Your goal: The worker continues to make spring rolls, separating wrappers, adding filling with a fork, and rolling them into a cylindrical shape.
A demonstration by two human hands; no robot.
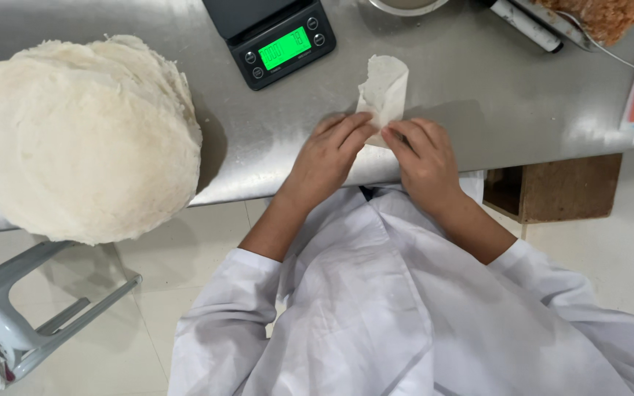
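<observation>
Pressing down with both hands on the near end of a thin pale wrapper (384,89), folded into a narrow strip and lying on the steel table (478,81) just beyond the front edge. Reaching in from the lower left with the left hand (328,158), forearm bare below a pushed-up white sleeve (221,323), wrist straight, fingers stretched and slanting up to the right, fingertips (361,132) pinning the wrapper's near left corner rather than closing around it. Coming in from the lower right with the right hand (423,161), knuckles raised, fingers bent and pointing left, tips meeting the left fingertips on the same near edge of the wrapper. Pinching or merely pressing with the right fingers: not clear from this angle. Leaving the far end of the wrapper free, curling slightly, pointing toward a black kitchen scale (273,37) with a lit green display. Sitting well apart to the left, a tall stack of round pale wrappers (78,136) overhanging the table's front edge. Standing below it on the tiled floor, a grey stool (31,308).
</observation>
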